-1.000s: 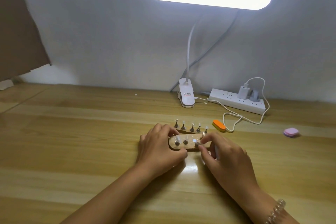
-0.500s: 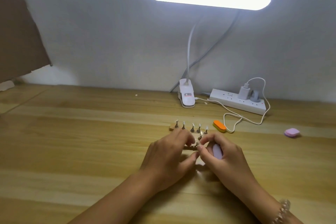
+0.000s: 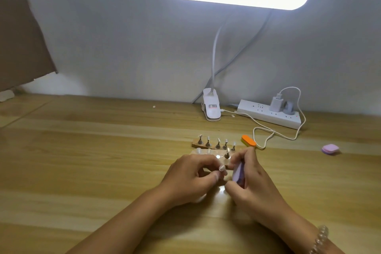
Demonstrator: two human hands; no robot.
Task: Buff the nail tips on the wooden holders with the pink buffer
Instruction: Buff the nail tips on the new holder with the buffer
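Pink buffer (image 3: pixel 238 173) (lavender-looking) in right hand (image 3: pixel 254 184)

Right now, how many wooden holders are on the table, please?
2: far holder beside the orange block; near holder partly behind the left hand and right hand.

hidden, cut off, blurred

the near wooden holder (image 3: pixel 208 153) is smeared by blur at its left end, and its near side is hidden behind the left hand (image 3: pixel 191 177) and the right hand (image 3: pixel 252 183). the left fingers pinch a nail tip (image 3: pixel 222 168); what it sits on is covered. the pink buffer (image 3: pixel 238 174) shows only one end, the rest wrapped by the right fingers. the bottom edge cuts through the bracelet (image 3: pixel 321 237). the print on the lamp clip (image 3: pixel 212 107) is too small to read.
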